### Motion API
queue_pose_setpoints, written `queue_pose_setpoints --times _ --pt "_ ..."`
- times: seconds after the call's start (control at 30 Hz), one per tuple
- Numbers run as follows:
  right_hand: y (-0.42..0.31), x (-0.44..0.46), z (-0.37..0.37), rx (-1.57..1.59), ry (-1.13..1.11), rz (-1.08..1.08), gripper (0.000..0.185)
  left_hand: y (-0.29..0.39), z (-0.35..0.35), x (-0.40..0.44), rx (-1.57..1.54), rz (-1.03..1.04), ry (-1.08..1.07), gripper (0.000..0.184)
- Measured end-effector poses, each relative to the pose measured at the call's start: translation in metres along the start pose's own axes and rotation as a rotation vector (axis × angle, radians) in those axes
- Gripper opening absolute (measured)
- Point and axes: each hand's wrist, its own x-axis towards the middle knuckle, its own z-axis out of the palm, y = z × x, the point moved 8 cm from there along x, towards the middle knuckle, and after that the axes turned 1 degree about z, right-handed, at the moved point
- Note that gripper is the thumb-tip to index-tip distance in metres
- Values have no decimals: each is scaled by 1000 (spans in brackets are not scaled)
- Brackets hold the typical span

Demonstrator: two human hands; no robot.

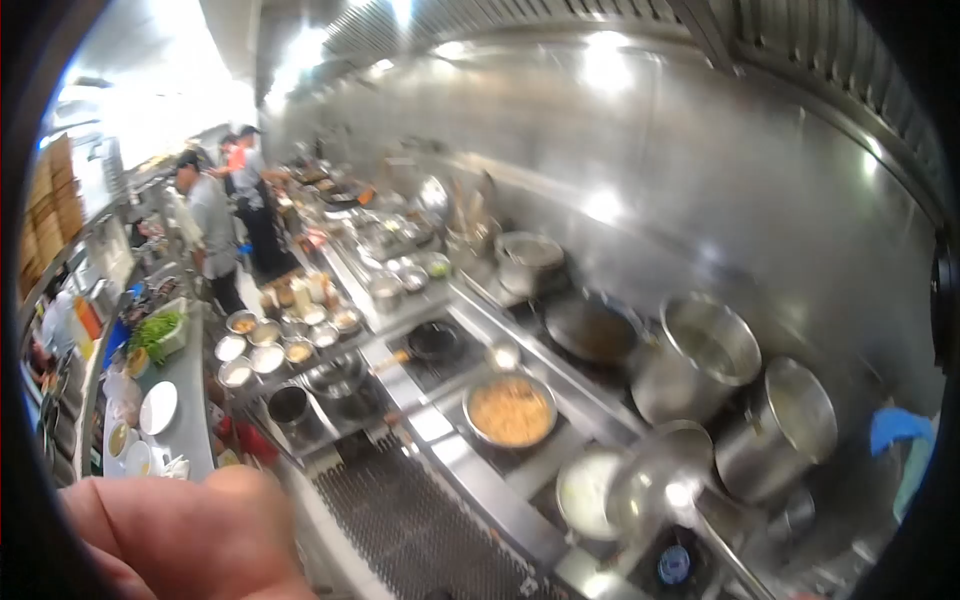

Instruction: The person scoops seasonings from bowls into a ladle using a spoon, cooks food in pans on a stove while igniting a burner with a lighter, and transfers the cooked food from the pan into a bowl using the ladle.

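My left hand [200, 535] looms large and blurred at the lower left, very near the camera. Its fingers look curled and pressed together, and whatever they may hold is hidden. My right hand does not show clearly. On the range, a pan of orange-brown food [510, 408] sits to the right of my left hand. Beside it, a pot with pale contents [590, 492] is partly covered by a wide, shiny metal pan [655, 470]. A long metal handle [735, 555] runs from there to the bottom edge; I cannot see anyone gripping it.
Tall steel pots [700, 385] and a dark wok [590, 335] line the back. A black grate [400, 515] lies in front. Several small bowls [267, 358] stand farther left. White plates [158, 408] and greens [155, 335] are on the side counter. Co-workers [210, 230] stand in the aisle.
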Motion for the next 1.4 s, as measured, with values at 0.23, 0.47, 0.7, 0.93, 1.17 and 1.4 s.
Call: queue_pose_setpoints --times 0.23,0.47,0.7,0.93,1.17,1.4 --pt "63 155 250 299 259 9 37 -1 24 2 -45 -58 -14 21" --pt "75 200 274 286 353 67 29 15 33 30 -58 -41 36 21" --pt "69 239 286 306 379 56 22 54 65 14 -119 -33 26 21" --pt "67 268 284 199 508 -198 21 77 85 12 -86 -139 -142 21" --pt "50 274 302 442 145 -154 17 112 97 24 -143 -275 -352 21" --pt "36 242 335 1395 -691 382 18 141 104 39 -149 -290 -389 21"
